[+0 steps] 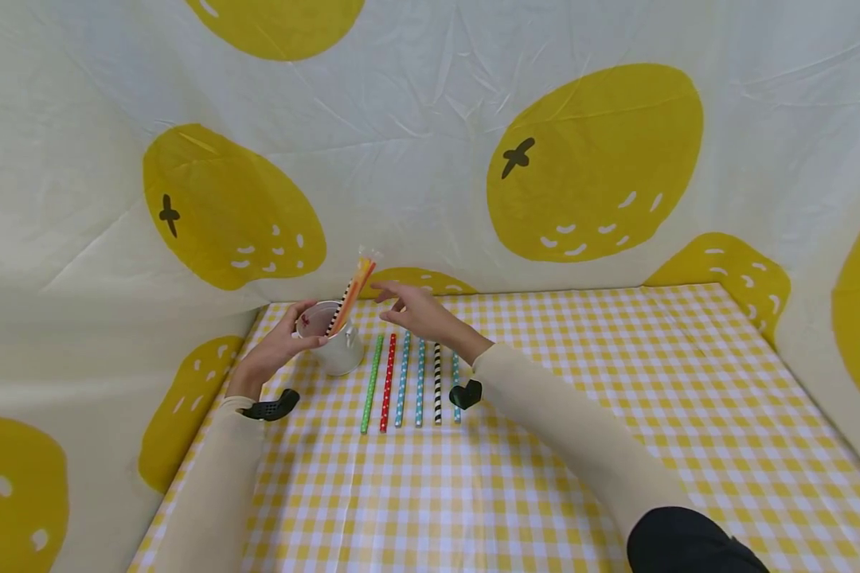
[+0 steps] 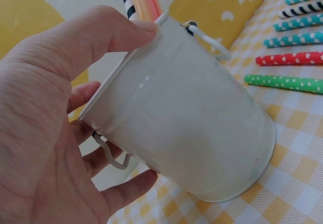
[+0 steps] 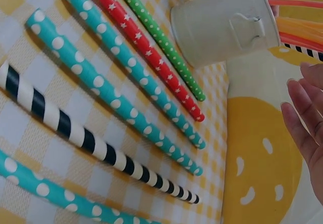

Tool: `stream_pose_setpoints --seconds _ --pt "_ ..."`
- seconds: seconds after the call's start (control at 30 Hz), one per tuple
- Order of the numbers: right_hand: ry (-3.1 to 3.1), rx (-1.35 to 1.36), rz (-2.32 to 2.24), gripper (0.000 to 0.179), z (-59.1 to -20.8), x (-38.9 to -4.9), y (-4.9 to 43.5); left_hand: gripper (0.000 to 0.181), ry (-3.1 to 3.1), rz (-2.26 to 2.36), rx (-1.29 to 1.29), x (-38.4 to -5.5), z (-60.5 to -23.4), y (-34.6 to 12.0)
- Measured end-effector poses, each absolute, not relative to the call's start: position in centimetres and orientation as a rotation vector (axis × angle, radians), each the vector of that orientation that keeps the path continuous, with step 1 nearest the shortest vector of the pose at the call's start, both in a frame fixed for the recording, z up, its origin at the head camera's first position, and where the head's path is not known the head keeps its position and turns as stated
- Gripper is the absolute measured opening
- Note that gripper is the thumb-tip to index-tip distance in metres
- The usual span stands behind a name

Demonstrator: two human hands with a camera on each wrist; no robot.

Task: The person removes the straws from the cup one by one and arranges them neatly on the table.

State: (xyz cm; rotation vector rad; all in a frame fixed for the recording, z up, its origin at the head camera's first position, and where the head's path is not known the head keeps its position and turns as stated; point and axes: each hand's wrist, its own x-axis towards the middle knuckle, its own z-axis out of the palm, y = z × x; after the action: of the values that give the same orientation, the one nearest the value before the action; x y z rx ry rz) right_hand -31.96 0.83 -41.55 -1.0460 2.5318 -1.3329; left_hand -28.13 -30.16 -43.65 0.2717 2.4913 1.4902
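My left hand (image 1: 279,350) grips a small white bucket (image 1: 341,358) by its rim, thumb on the near side and fingers around the far side. Small loop handles show on the bucket's sides in the left wrist view. Out of its mouth lean orange and red straws (image 1: 358,288) in clear wrapping and a black-and-white striped straw (image 2: 127,1). To the right of these, my right hand (image 1: 426,313) hovers with fingers extended, holding nothing. Its fingertips point toward the wrapped straws.
Several patterned paper straws lie in a row right of the bucket: a green one (image 1: 373,383), a red one (image 1: 388,383), polka-dot blue ones (image 1: 420,383) and a striped one (image 1: 437,383). A yellow checked cloth (image 1: 580,446) covers the table. Lemon-print fabric (image 1: 416,183) hangs behind.
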Motion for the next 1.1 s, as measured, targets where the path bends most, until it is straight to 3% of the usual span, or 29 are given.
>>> stream_pose_setpoints --seconds 0.17,0.37,0.53,0.8,1.1 --pt "2.516 -1.075 -1.343 0.065 -40.9 -31.9 -0.4 0.085 2.492 1.493 0.262 -28.1 -43.7 -30.3" --pt "2.527 -1.143 -1.330 0.040 -40.6 -32.0 -1.9 0.085 2.488 1.498 0.262 -28.2 -43.7 -30.4" --pt "2.561 -1.102 -1.340 0.034 -40.3 -31.9 -2.6 0.087 2.467 1.521 0.269 -28.3 -43.7 -30.3" --pt "2.584 -1.177 -1.355 0.056 -40.6 -32.0 -3.2 0.087 2.470 1.510 0.258 -28.3 -43.9 -30.3" --pt "2.543 -1.124 -1.306 0.047 -41.3 -32.1 -3.6 0.086 2.465 1.518 0.262 -28.3 -44.0 -30.3"
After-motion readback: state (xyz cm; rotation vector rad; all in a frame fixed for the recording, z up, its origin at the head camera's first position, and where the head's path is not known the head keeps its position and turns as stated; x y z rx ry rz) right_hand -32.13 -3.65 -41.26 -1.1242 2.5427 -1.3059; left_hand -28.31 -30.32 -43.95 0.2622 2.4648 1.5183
